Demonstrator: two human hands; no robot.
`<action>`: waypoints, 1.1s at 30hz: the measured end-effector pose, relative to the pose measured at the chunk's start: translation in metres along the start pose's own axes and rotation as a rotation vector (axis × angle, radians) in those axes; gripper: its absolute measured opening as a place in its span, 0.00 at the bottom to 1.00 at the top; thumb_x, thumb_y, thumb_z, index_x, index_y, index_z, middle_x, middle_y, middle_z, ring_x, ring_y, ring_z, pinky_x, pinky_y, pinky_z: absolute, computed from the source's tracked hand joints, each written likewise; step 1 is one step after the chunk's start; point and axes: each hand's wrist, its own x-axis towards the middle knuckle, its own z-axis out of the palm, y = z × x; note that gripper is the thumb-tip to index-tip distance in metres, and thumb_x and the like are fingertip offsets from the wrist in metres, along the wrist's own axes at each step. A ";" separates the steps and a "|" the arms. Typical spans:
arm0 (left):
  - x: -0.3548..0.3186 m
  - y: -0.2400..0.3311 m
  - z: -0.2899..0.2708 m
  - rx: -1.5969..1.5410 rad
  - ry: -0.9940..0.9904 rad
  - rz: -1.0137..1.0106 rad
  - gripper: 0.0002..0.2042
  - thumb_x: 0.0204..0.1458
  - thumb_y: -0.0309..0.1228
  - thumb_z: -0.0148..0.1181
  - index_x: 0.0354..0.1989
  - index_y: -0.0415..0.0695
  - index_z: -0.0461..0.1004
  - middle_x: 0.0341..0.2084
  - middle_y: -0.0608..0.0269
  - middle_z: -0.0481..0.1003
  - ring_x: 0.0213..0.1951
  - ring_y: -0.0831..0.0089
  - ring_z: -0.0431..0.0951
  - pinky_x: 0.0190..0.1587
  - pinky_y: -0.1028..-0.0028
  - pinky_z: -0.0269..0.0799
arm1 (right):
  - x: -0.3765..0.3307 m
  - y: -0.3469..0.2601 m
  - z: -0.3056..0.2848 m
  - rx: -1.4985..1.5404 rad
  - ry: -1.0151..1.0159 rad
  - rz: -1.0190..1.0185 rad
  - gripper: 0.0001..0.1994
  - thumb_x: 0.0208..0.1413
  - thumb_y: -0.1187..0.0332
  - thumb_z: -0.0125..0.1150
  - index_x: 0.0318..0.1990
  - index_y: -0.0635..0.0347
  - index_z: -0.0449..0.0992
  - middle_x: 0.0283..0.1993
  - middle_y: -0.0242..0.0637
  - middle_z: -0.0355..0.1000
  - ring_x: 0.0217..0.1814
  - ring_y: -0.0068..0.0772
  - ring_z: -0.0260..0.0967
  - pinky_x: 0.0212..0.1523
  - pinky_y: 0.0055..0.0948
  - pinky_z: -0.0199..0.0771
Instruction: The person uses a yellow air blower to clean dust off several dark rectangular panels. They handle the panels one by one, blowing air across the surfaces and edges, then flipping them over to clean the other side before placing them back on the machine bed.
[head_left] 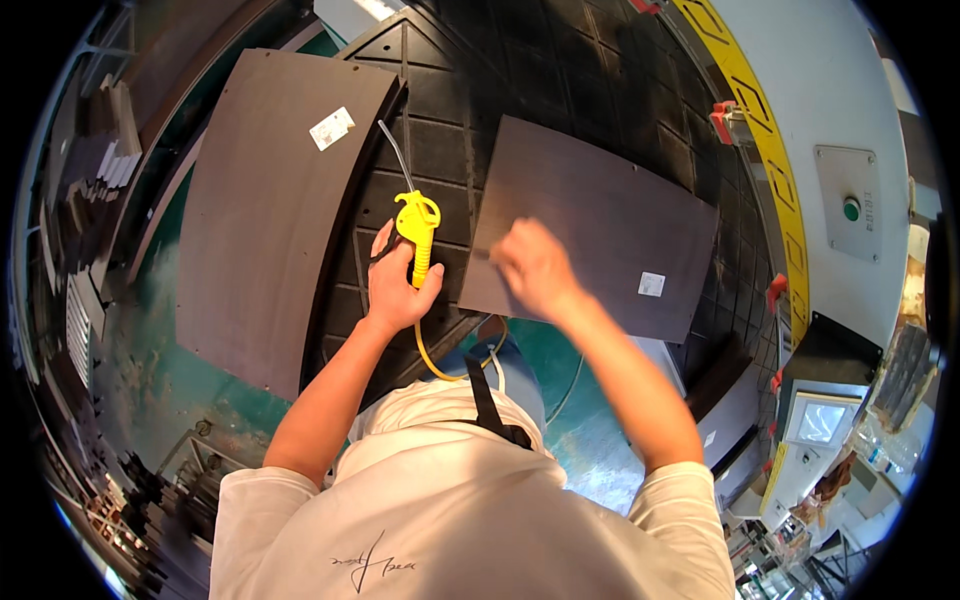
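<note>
My left hand [404, 285] is closed around the handle of a yellow air blow gun [419, 222]. The gun's thin metal nozzle points away from me, and a yellow hose [428, 357] runs from its grip down toward my waist. Over the left part of a dark brown panel [600, 215] is my right hand [537, 265], curled like a fist and partly smeared by motion. Whether it touches the panel or holds anything small cannot be made out. That panel has a white label [651, 284] near its right end.
At the left lies a longer dark panel [265, 200] with a white label. Both panels rest on a black ribbed table [437, 135]. Along the right runs a grey machine body [790, 90] with yellow edging and a green button [851, 209]. Stacked strips [120, 135] stand far left.
</note>
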 end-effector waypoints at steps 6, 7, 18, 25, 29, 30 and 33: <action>0.003 -0.002 -0.003 0.005 -0.049 0.051 0.29 0.54 0.37 0.64 0.66 0.41 0.75 0.59 0.43 0.77 0.67 0.42 0.69 0.74 0.52 0.54 | -0.071 -0.078 0.038 0.197 0.087 0.209 0.04 0.57 0.71 0.71 0.35 0.58 0.81 0.33 0.39 0.69 0.40 0.45 0.71 0.41 0.42 0.73; 0.003 -0.005 0.000 0.028 -0.054 0.062 0.30 0.53 0.38 0.64 0.67 0.42 0.75 0.59 0.44 0.78 0.66 0.41 0.69 0.74 0.52 0.53 | -0.065 -0.081 0.042 0.203 0.220 0.276 0.04 0.57 0.71 0.71 0.36 0.58 0.81 0.34 0.39 0.70 0.40 0.46 0.71 0.42 0.42 0.74; 0.014 0.021 0.018 0.295 -0.273 -0.014 0.35 0.53 0.47 0.73 0.62 0.34 0.70 0.66 0.40 0.69 0.79 0.47 0.51 0.79 0.44 0.31 | -0.148 -0.008 0.017 -0.156 0.641 0.726 0.02 0.56 0.70 0.67 0.34 0.56 0.80 0.36 0.41 0.75 0.41 0.48 0.75 0.43 0.48 0.76; 0.019 0.029 0.027 0.336 -0.235 0.100 0.34 0.54 0.51 0.72 0.58 0.34 0.72 0.70 0.41 0.66 0.82 0.51 0.44 0.79 0.44 0.26 | -0.392 0.136 -0.107 -0.419 0.918 1.259 0.04 0.58 0.70 0.67 0.34 0.60 0.82 0.36 0.45 0.78 0.36 0.55 0.77 0.40 0.46 0.78; 0.019 0.028 0.027 0.399 -0.258 0.094 0.34 0.56 0.51 0.70 0.59 0.34 0.73 0.71 0.42 0.65 0.82 0.51 0.44 0.79 0.44 0.26 | -0.354 0.105 -0.124 -0.326 0.708 0.782 0.02 0.54 0.73 0.70 0.34 0.56 0.82 0.37 0.39 0.78 0.44 0.46 0.76 0.47 0.44 0.75; 0.019 0.030 0.027 0.396 -0.270 0.086 0.34 0.56 0.52 0.69 0.60 0.34 0.73 0.72 0.42 0.65 0.82 0.51 0.44 0.79 0.44 0.27 | -0.345 0.103 -0.121 -0.312 0.607 0.627 0.03 0.53 0.73 0.72 0.34 0.55 0.82 0.37 0.36 0.77 0.46 0.44 0.76 0.48 0.44 0.74; 0.016 0.024 0.024 0.427 -0.292 0.068 0.35 0.57 0.53 0.69 0.62 0.35 0.72 0.70 0.42 0.67 0.81 0.49 0.47 0.79 0.44 0.30 | -0.308 0.113 -0.129 -0.292 0.499 0.552 0.03 0.55 0.72 0.71 0.34 0.53 0.81 0.41 0.32 0.76 0.48 0.45 0.74 0.48 0.43 0.72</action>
